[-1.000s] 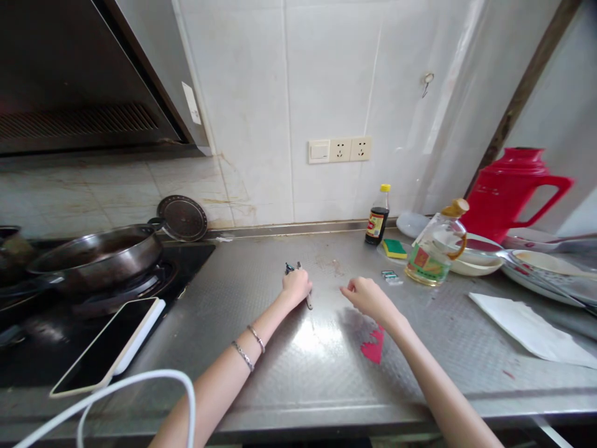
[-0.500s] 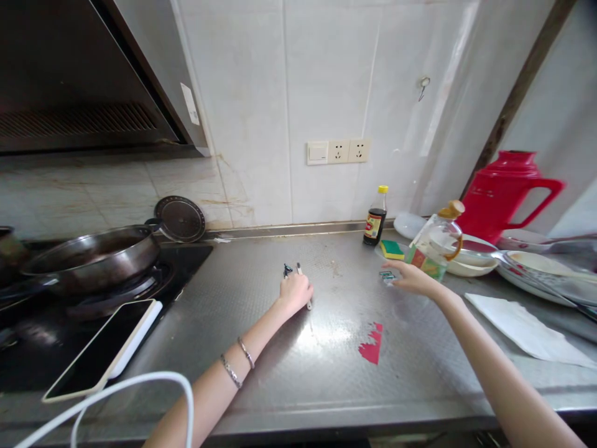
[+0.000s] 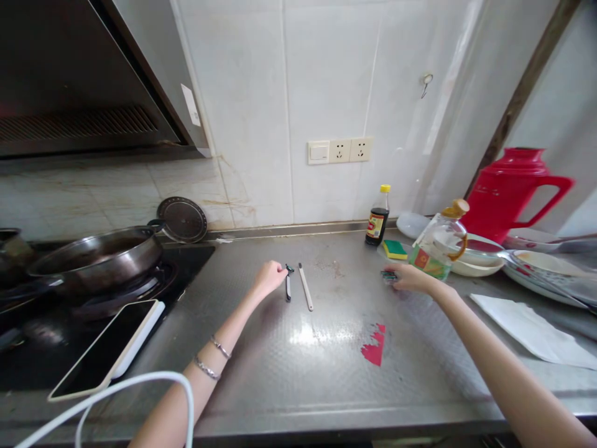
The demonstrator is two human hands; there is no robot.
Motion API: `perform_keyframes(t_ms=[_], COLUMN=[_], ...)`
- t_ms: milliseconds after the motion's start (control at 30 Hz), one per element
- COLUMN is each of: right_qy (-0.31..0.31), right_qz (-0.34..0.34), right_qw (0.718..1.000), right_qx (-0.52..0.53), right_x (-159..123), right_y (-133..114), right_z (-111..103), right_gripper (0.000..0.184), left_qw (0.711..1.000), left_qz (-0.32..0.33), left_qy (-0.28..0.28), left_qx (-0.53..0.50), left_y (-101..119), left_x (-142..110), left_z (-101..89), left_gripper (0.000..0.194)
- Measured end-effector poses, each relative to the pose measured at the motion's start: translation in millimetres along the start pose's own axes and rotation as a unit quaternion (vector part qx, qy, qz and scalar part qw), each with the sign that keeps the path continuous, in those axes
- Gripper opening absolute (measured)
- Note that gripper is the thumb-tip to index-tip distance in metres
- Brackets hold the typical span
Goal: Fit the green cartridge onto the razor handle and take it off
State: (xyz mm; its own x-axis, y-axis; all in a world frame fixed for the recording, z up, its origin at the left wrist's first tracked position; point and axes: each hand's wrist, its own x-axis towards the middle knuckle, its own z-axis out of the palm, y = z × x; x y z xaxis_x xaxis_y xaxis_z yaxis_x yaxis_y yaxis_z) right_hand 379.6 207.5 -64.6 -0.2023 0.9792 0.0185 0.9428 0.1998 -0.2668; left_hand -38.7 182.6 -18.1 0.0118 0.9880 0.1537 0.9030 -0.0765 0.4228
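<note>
On the steel counter (image 3: pixel 326 379), my left hand (image 3: pixel 270 278) is closed, its fingertips against the upper end of a razor (image 3: pixel 288 287) with a dark green head. Just right of the razor lies a slim white stick with a dark tip (image 3: pixel 306 287), its kind unclear. My right hand (image 3: pixel 410 277) has its fingers closed on a small clear packet (image 3: pixel 388 275) with dark greenish pieces in it. Behind that hand are a yellow-green sponge (image 3: pixel 395 250) and a glass jug (image 3: pixel 431 249).
A soy sauce bottle (image 3: pixel 377 218) stands by the wall. Right are a red thermos (image 3: pixel 506 193), stacked dishes (image 3: pixel 550 280) and a white cloth (image 3: pixel 532 330). Left, a phone (image 3: pixel 105 351) with a white cable (image 3: pixel 163 376) lies by a pan (image 3: pixel 107 255). A torn red scrap (image 3: pixel 374 346) lies in front.
My left hand has let go of the white stick and shifted left to the razor. My right hand's fingers have closed onto the clear packet.
</note>
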Motion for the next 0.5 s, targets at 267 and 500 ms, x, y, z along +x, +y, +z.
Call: perform_keyframes(t_ms=[267,500], right_qy=[0.034,0.003], right_qz=[-0.024,-0.11], right_qw=[0.998,0.99], right_qx=[0.047,0.089], right_x=[2,23], right_y=[-38,-123], right_z=[-8,3], right_gripper=[0.054,0.054], left_qw=[0.999,0.999], left_qz=[-0.017,-0.027], left_qy=[-0.004,-0.009], left_qx=[-0.029,-0.034], left_y=[-23,-27], left_x=[5,3], left_z=[13.8,20.5], left_gripper=[0.026,0.024])
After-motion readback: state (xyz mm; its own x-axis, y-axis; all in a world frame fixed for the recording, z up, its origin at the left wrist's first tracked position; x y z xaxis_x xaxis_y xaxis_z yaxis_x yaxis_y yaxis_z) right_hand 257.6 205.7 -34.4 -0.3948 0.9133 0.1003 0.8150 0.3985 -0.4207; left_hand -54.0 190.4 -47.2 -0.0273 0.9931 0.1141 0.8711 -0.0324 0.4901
